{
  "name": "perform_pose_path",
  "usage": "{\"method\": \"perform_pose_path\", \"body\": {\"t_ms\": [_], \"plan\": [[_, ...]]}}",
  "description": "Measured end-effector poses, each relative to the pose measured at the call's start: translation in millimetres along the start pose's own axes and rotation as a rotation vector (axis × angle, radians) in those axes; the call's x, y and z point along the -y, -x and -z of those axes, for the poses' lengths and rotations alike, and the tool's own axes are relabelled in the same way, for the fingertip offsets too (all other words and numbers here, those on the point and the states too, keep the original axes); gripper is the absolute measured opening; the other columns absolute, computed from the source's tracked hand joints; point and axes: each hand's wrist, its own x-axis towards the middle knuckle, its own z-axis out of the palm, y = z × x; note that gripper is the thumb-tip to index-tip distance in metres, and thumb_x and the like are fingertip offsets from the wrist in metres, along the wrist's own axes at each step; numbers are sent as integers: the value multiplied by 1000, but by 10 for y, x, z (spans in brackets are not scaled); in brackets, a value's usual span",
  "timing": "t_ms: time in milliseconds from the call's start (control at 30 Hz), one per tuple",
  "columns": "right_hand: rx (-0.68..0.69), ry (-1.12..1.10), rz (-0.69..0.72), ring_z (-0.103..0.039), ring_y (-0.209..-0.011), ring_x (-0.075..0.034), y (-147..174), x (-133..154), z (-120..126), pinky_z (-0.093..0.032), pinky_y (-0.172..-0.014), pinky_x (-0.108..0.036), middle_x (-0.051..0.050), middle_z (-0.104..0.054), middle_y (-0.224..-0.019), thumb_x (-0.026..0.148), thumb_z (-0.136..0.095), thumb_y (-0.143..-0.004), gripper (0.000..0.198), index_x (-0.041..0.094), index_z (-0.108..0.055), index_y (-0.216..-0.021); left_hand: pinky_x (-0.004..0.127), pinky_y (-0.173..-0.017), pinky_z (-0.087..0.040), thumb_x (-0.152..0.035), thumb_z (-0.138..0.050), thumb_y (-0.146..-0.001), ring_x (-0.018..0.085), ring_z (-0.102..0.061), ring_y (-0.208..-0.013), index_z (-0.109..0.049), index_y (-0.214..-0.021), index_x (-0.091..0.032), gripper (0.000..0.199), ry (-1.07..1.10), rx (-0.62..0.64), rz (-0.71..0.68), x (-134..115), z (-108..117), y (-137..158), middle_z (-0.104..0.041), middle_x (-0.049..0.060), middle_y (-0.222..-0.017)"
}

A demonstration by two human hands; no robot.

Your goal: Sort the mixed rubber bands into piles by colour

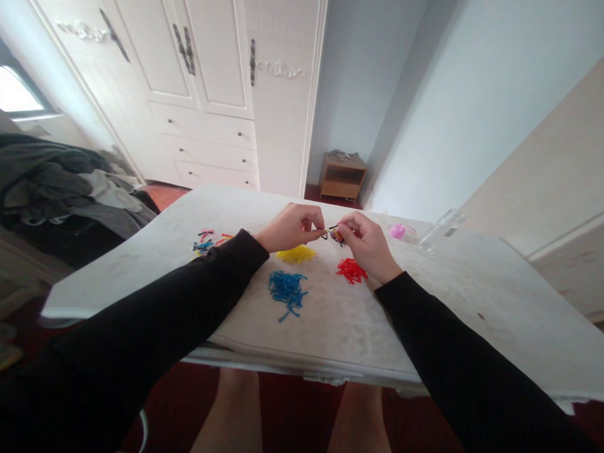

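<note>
Over the far middle of the white table (417, 332), my left hand (292, 227) is closed in a pinch on a thin dark rubber band (324, 237). Close beside it, my right hand (365, 244) pinches a small bunch of mixed-colour rubber bands (337, 236), partly hidden by the fingers. A yellow pile of bands (297, 255) lies just below my left hand, and a red pile (352, 271) lies under my right hand. Nearer to me is a blue pile (286, 289). Mixed-colour bands (204, 244) lie to the left, partly covered by my left sleeve.
A clear glass bottle (440, 230) lies on its side at the far right, beside a pink object (396, 231). Dark clothes (54, 182) are heaped left of the table. A white wardrobe (208, 82) and a small wooden cabinet (342, 178) stand beyond it.
</note>
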Motion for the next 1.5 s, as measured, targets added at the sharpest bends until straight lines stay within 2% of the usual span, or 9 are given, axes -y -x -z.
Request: {"method": "perform_pose_path", "body": {"t_ms": [233, 467, 700, 900, 1033, 1133, 1267, 1367, 1500], "plan": [[-8, -26, -9, -70, -72, -18, -13, -40, 8, -53, -67, -33, -2, -73, -76, 46, -69, -93, 24, 23, -63, -88, 23, -56, -43, -25, -74, -84, 10, -57, -57, -68, -76, -16, 13, -49, -12, 18, 9, -5, -4, -66, 0, -67], [72, -151, -107, -75, -77, -21, 12, 5, -55, -60, -75, -36, -5, -78, -83, 44, -72, -90, 23, 23, -63, -87, 24, -55, -44, -15, -74, -77, 11, -60, -59, -63, -69, -17, 13, -106, -327, 236, 75, 54, -55, -66, 0, -65], [-140, 316, -12, -69, -79, -22, -84, -80, 167, -54, -78, -39, -5, -77, -84, 28, -67, -86, 9, 22, -70, -81, 23, -52, -44, -13, -73, -75, 11, -62, -59, -63, -69, -17, 13, -50, -341, 240, 94, 45, -54, -69, 2, -68], [-162, 459, -92, -68, -81, -24, -134, -280, 330, -53, -80, -41, -8, -77, -86, 24, -68, -82, 7, 20, -69, -76, 22, -50, -42, -15, -73, -76, 10, -61, -58, -62, -69, -17, 14, -29, -323, 233, 118, 28, -47, -70, 3, -70], [-109, 477, -117, -68, -84, -25, -124, -291, 311, -53, -80, -41, -8, -78, -91, 24, -70, -80, 5, 20, -72, -81, 22, -49, -42, -15, -73, -76, 10, -61, -57, -62, -69, -16, 14, -24, -318, 217, 109, 34, -47, -70, 3, -71], [-58, 477, -10, -68, -94, -27, -116, -215, 284, -52, -87, -43, -9, -78, -98, 26, -70, -83, 7, 21, -73, -86, 21, -51, -44, -14, -73, -77, 11, -64, -60, -62, -69, -17, 14, -24, -316, 199, 90, 28, -48, -70, 3, -71], [198, 508, 169, -64, -110, -29, -93, -106, 246, -44, -103, -49, -8, -81, -104, 33, -64, -96, 21, 22, -76, -84, 22, -53, -47, -12, -73, -76, 12, -67, -64, -61, -69, -17, 14, -11, -308, 188, 62, 18, -51, -71, 2, -73], [353, 557, 155, -59, -121, -32, -61, -74, 202, -38, -106, -52, -8, -82, -108, 37, -61, -100, 26, 23, -78, -85, 22, -54, -48, -11, -73, -76, 13, -68, -65, -61, -69, -17, 15, -9, -302, 185, 47, 14, -53, -70, 2, -73], [401, 630, 63, -54, -134, -35, -16, -38, 128, -28, -108, -57, -7, -82, -112, 38, -59, -102, 27, 25, -79, -90, 22, -54, -48, -13, -73, -77, 13, -69, -65, -62, -70, -17, 13, -11, -296, 174, 41, 11, -55, -71, 2, -73]]}}
